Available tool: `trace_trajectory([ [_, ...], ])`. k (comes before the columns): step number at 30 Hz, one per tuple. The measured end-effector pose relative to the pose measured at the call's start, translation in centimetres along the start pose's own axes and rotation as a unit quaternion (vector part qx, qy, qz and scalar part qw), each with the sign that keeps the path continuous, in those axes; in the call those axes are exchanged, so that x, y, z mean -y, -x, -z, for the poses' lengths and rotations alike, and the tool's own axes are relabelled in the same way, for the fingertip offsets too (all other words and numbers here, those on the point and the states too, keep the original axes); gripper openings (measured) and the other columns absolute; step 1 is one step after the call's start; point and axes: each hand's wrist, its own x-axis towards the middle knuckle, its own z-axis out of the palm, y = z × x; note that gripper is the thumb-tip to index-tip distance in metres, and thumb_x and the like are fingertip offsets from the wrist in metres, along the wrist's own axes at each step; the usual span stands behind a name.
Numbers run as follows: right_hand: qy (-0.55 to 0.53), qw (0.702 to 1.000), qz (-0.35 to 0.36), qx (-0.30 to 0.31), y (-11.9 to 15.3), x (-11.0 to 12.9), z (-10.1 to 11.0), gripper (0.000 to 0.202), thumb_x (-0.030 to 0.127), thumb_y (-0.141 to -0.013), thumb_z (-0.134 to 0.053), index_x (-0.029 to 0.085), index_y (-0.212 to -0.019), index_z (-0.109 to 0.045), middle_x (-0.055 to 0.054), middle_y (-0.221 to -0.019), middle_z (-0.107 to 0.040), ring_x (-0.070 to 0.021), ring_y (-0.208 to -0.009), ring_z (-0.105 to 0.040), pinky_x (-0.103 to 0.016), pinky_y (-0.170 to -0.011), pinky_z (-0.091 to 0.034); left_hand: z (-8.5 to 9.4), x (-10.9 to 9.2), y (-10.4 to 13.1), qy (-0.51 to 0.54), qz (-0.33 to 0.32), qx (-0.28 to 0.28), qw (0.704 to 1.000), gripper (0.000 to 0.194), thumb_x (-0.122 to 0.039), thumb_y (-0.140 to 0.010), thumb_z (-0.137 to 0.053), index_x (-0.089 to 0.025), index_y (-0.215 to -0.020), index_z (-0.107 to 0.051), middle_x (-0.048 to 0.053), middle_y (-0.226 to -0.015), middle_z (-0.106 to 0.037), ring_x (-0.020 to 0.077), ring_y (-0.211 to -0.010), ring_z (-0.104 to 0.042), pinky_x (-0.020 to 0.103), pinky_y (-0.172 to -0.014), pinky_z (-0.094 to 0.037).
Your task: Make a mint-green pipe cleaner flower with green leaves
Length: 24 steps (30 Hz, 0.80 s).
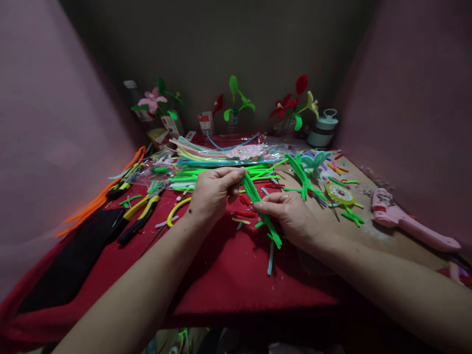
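Between my two hands a bundle of bright green pipe cleaners [251,189] slants down to the right over the red cloth. My left hand [216,189] pinches its upper end between thumb and fingers. Lower down, my right hand [285,211] grips the same bundle near its middle, and the loose lower end sticks out below the fingers. Behind my left hand lies a pile of green pipe cleaners [184,174]. Another green pipe-cleaner piece, bunched and twisted [300,174], rests to the right of my hands. Short red and pale offcuts [243,215] lie under the bundle.
Pliers [142,216], a black pouch [77,260] and orange pipe cleaners [110,187] are at left. A pink glue gun [409,219] and yellow tape measure [339,193] lie at right. Behind stand pipe-cleaner flowers [234,101], a clear bag of pastel stems [221,150] and a lidded canister [322,129].
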Motion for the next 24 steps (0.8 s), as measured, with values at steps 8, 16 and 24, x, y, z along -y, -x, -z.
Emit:
trace_trajectory([
  [8, 0.019, 0.998, 0.040, 0.040, -0.1, -0.9, 0.1, 0.020, 0.031, -0.068, -0.067, 0.015, -0.057, -0.062, 0.002, -0.049, -0.054, -0.0059, -0.040, -0.041, -0.020, -0.039, -0.029, 0.0, -0.5, -0.1, 0.150, 0.064, -0.019, 0.986, 0.016, -0.009, -0.063, -0.065, -0.011, -0.054, -0.052, -0.006, -0.045, -0.038, 0.0004, -0.034, -0.030, 0.014, -0.034, -0.018],
  [16, 0.044, 0.995, 0.085, 0.033, 0.2, -0.7, -0.1, 0.021, 0.030, -0.068, -0.067, 0.015, -0.055, -0.062, 0.001, -0.051, -0.058, -0.0062, -0.043, -0.043, -0.020, -0.041, -0.030, 0.3, 0.0, -0.9, 0.185, 0.154, -0.027, 0.970, 0.015, -0.007, -0.066, -0.064, -0.011, -0.058, -0.052, -0.008, -0.045, -0.037, -0.0006, -0.031, -0.024, 0.013, -0.029, -0.016],
  [24, 0.005, 1.000, 0.016, 0.001, 0.3, -0.3, -0.3, 0.021, 0.030, -0.065, -0.069, 0.016, -0.054, -0.058, 0.003, -0.043, -0.052, -0.0059, -0.035, -0.038, -0.020, -0.036, -0.026, 0.7, 0.9, -0.8, 0.131, 0.135, 0.058, 0.980, 0.031, -0.036, -0.065, -0.074, -0.011, -0.062, -0.056, -0.004, -0.052, -0.045, 0.0032, -0.037, -0.034, 0.018, -0.033, -0.025],
])
